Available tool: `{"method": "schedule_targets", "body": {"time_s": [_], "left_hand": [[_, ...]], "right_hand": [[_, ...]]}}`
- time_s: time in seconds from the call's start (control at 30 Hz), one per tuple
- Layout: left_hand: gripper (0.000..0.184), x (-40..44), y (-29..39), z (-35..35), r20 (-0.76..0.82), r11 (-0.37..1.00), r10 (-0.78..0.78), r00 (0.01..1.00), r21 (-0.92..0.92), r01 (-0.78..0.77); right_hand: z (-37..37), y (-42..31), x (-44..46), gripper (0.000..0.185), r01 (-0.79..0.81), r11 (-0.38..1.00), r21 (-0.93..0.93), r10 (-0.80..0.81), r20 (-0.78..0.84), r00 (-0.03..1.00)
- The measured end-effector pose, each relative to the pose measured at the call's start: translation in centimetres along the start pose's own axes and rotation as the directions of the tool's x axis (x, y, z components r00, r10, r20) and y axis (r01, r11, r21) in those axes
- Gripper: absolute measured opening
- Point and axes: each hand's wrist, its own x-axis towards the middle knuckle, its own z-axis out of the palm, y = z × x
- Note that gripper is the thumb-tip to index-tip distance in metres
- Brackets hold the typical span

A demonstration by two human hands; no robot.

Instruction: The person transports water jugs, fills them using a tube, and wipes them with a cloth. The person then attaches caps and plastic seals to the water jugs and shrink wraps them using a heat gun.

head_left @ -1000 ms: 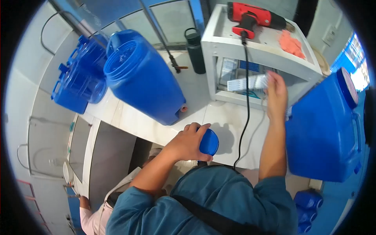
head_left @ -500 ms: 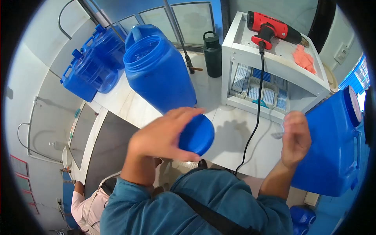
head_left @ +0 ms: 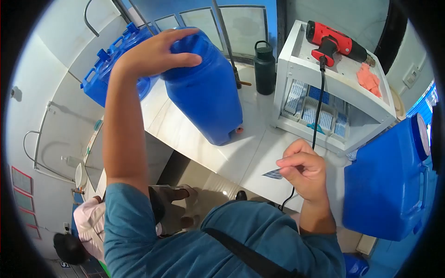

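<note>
My left hand (head_left: pixel 160 53) reaches out over the top of a large blue jug (head_left: pixel 201 95). Thumb and fingers are spread around its round blue cap (head_left: pixel 191 45), which now sits at the jug's mouth. How far the cap is seated is hidden by the hand. Above the white counter (head_left: pixel 232 160), my right hand (head_left: pixel 303 169) pinches a small printed strip (head_left: pixel 273 174) between thumb and fingertips. The strip is patterned in blue and white.
A white shelf unit (head_left: pixel 289 67) holds a red heat gun (head_left: pixel 336 41), an orange cloth (head_left: pixel 368 79) and trays of printed strips. Its black cord (head_left: pixel 320 106) hangs over the counter. A dark green bottle (head_left: pixel 264 69) and another blue jug (head_left: pixel 384 183) stand nearby. A person (head_left: pixel 90 213) is at lower left.
My left hand has carried the blue cap up and left onto the jug's open mouth. My right hand has moved left and down, with the strip now showing more clearly.
</note>
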Motion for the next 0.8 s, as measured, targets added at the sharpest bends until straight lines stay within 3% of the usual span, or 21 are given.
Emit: {"method": "schedule_targets", "body": {"time_s": [0.17, 0.4, 0.5, 0.6, 0.67, 0.7, 0.73, 0.77, 0.8], "left_hand": [[0.087, 3.1, 0.9, 0.3, 0.234, 0.971, -0.159, 0.959, 0.215, 0.108], [0.093, 3.6, 1.3, 0.4, 0.233, 0.951, -0.224, 0.946, 0.266, 0.160], [0.097, 3.6, 1.1, 1.2, 0.224, 0.941, -0.298, 0.928, 0.234, 0.246], [0.095, 3.1, 1.7, 2.0, 0.138, 0.919, -0.301, 0.943, 0.305, 0.249], [0.083, 2.7, 1.6, 2.8, -0.101, 0.931, -0.115, 0.988, 0.335, 0.142], [0.083, 2.2, 3.0, 3.4, -0.092, 0.935, -0.099, 0.991, 0.332, 0.124], [0.075, 1.0, 4.7, 4.2, -0.309, 0.987, 0.116, 0.944, 0.146, -0.073], [0.067, -0.7, 6.5, 5.3, -0.535, 0.954, 0.252, 0.806, 0.000, -0.299], [0.055, -1.9, 7.7, 8.2, -0.403, 0.776, 0.192, 0.895, -0.496, -0.390]], "right_hand": [[0.1, 1.1, -0.4, 0.016, -0.021, 0.999, -0.049, 0.023, 0.044, 0.999], [-0.6, 2.0, -1.2, 0.012, -0.093, 0.994, 0.060, 0.096, -0.040, 0.995], [-1.0, 2.1, -0.8, 0.012, 0.016, 1.000, 0.022, -0.013, -0.094, 0.995], [-1.3, 1.4, 0.0, 0.013, 0.061, 0.998, 0.001, -0.060, -0.140, 0.988], [-1.1, 0.6, 0.8, 0.014, -0.023, 0.999, -0.022, 0.017, -0.239, 0.971], [-0.9, 1.0, 1.4, 0.017, 0.015, 0.993, 0.118, 0.019, -0.284, 0.959], [-0.6, 0.9, 2.2, 0.017, 0.018, 0.994, 0.110, 0.016, -0.302, 0.953], [-0.1, 0.5, 3.0, 0.018, 0.015, 0.955, 0.295, 0.082, -0.315, 0.945], [0.3, 0.3, 3.7, 0.020, 0.020, 0.883, 0.470, 0.145, -0.311, 0.939]]}}
